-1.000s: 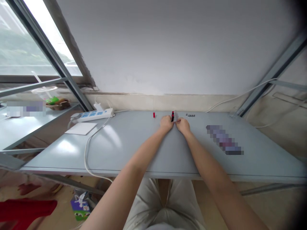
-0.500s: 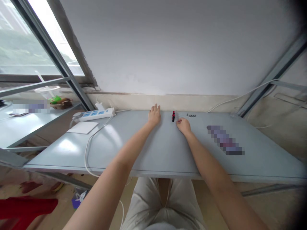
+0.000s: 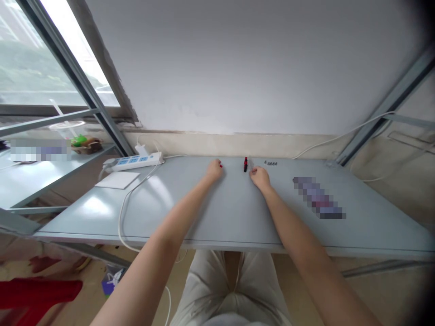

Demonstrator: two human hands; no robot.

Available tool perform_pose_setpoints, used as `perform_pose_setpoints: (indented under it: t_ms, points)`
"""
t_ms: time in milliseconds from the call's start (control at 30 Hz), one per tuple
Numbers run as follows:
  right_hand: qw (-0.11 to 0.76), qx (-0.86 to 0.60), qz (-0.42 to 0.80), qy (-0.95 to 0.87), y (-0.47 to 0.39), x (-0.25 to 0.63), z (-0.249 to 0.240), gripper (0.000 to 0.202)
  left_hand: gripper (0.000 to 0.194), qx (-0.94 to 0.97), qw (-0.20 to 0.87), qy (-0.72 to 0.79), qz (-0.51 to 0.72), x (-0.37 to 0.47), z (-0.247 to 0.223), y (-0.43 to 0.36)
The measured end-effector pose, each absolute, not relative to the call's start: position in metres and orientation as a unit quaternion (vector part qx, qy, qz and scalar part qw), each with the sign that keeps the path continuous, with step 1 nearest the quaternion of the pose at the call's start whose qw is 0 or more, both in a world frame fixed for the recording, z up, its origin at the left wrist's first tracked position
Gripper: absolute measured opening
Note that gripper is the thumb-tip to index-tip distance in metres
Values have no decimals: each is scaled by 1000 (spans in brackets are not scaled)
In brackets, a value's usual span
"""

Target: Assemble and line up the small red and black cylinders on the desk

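Note:
My left hand (image 3: 214,171) is closed near the back of the grey desk (image 3: 224,213), with a bit of a small red piece (image 3: 220,165) showing at its fingertips. To its right is a small red-and-black object (image 3: 245,164), apart from both hands. My right hand (image 3: 261,177) rests on the desk with its fingers pinched at a small clear plastic piece (image 3: 251,163), whose exact kind I cannot make out. Several tiny dark parts (image 3: 272,163) lie in a short row just beyond my right hand.
A white power strip (image 3: 137,161) and a white flat pad (image 3: 118,179) lie at the left, and a white cable (image 3: 123,213) runs over the front edge. A blurred-out oblong item (image 3: 318,198) lies at the right. The wall (image 3: 238,144) bounds the back.
My left hand has gone from fingers stretched toward the wall to closed, drawn slightly back and left, with the red piece now showing. My right hand stays in place.

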State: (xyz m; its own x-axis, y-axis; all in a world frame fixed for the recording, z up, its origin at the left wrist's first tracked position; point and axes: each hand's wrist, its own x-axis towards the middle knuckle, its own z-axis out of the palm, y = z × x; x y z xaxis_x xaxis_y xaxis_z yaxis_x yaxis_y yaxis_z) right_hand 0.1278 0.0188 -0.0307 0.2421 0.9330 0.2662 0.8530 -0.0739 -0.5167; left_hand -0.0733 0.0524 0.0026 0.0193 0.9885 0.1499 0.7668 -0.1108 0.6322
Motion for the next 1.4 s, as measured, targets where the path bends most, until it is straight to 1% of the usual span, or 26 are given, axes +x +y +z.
perform_pose_setpoints:
  t_ms: [100,167,267,367,500,600,633,733,833,933,1067,1233,1333,1400]
  points:
    - [295,-733,64,-609,18,127,-30,19,17,619,306,635,346,-72,-3,42]
    - [295,-732,62,-611,18,127,-30,19,14,591,347,621,381,-72,-6,33]
    - [295,-730,56,-614,19,127,-31,19,9,571,384,583,432,-73,-7,19]
    - [288,-732,46,-615,18,128,-31,21,9,567,408,546,462,-71,-5,11]
    - [239,-737,19,-632,10,126,-25,21,15,583,427,509,467,-64,-1,5]
    - [206,-733,21,-648,0,117,-15,23,15,589,441,481,477,-61,4,0]
    - [216,-723,31,-656,-3,113,-11,27,14,584,449,475,481,-60,6,-2]
    - [284,-675,91,-674,-9,98,-2,39,14,572,474,462,485,-59,11,-6]
    - [339,-609,177,-695,-11,87,0,42,15,570,486,453,484,-57,13,-8]
    - [370,-581,209,-694,-10,84,-1,41,18,576,488,450,477,-57,14,-11]
    - [379,-592,173,-690,-10,87,0,37,20,561,494,458,480,-57,16,-12]
    - [365,-580,117,-718,-10,94,1,24,19,532,491,480,496,-62,18,-12]
    - [347,-558,93,-748,-10,98,0,14,19,524,498,493,485,-64,17,-11]
    - [328,-561,77,-756,-11,100,0,11,18,526,511,493,468,-64,15,-11]
